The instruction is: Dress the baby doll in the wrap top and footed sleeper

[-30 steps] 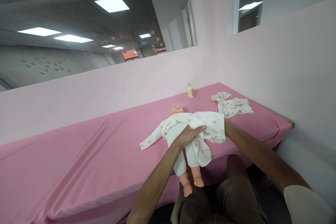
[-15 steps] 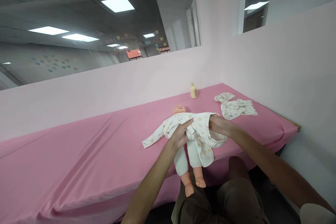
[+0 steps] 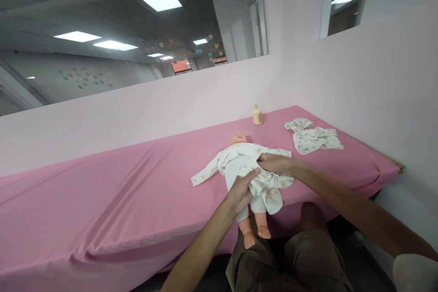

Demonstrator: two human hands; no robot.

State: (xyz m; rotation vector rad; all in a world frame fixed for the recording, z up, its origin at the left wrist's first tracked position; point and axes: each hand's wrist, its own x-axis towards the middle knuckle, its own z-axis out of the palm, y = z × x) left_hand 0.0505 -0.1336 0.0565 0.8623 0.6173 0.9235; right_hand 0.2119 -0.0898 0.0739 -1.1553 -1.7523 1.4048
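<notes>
A baby doll (image 3: 238,138) lies on its back on the pink-covered table, its bare feet over the front edge. It has on a white printed baby shirt (image 3: 209,171), which lies open over its pale body, with one sleeve stretched to each side. My left hand (image 3: 241,191) is closed on the bunched front of the shirt, over the doll's lower body, thumb on top. My right hand (image 3: 273,163) grips the shirt's cloth at the doll's right-hand side of the view; its fingertips are hidden in the folds.
A pink sheet (image 3: 112,200) covers the long table. At the back stands a cream pump bottle (image 3: 258,116). Folded printed baby clothes (image 3: 316,139) lie near the right wall. A pale wall with a window (image 3: 112,32) runs behind the table.
My right hand has come out of the shirt's open end and moved left, bunching the cloth inward. The right sleeve now shows stretched out. My left hand is slightly lower; the view has shifted slightly.
</notes>
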